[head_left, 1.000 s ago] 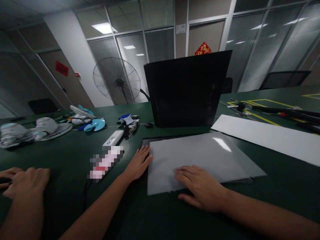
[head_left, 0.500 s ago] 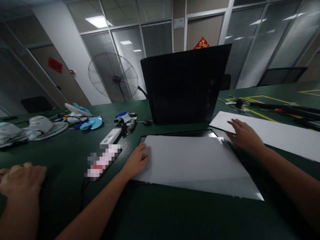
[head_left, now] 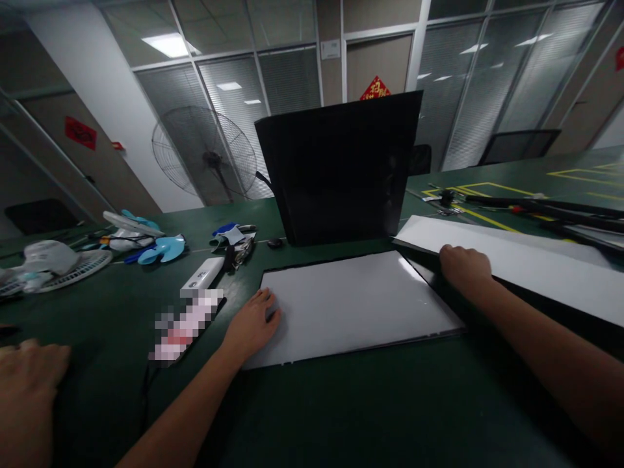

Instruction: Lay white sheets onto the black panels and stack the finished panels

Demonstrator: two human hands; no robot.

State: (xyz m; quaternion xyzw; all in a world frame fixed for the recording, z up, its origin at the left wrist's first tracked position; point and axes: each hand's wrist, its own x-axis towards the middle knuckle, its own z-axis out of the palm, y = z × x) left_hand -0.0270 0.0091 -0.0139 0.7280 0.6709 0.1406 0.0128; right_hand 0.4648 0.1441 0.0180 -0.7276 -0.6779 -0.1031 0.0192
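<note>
A whitish translucent sheet (head_left: pixel 351 305) lies on a thin dark-edged panel on the green table. My left hand (head_left: pixel 251 325) rests on the sheet's left edge, fingers loosely apart. My right hand (head_left: pixel 465 270) is curled around the near edge of a long white board (head_left: pixel 536 260) to the right; that edge is raised off the table, with a dark gap under it. The thumb's side shows, but the fingertips under the board are hidden.
Behind the sheet stands a large black panel (head_left: pixel 341 169). To the left lie a white device (head_left: pixel 202 276), keys (head_left: pixel 244 250), a blurred-out pinkish item (head_left: pixel 188 328) and fan parts (head_left: pixel 163 250). Another person's hand (head_left: pixel 32 377) rests far left. Black strips (head_left: pixel 546 208) lie back right.
The sheet, earlier skewed past the panel's near right edge, now lies squarely over it. My right hand has closed on the white board and raised its near edge. The view shifted slightly right.
</note>
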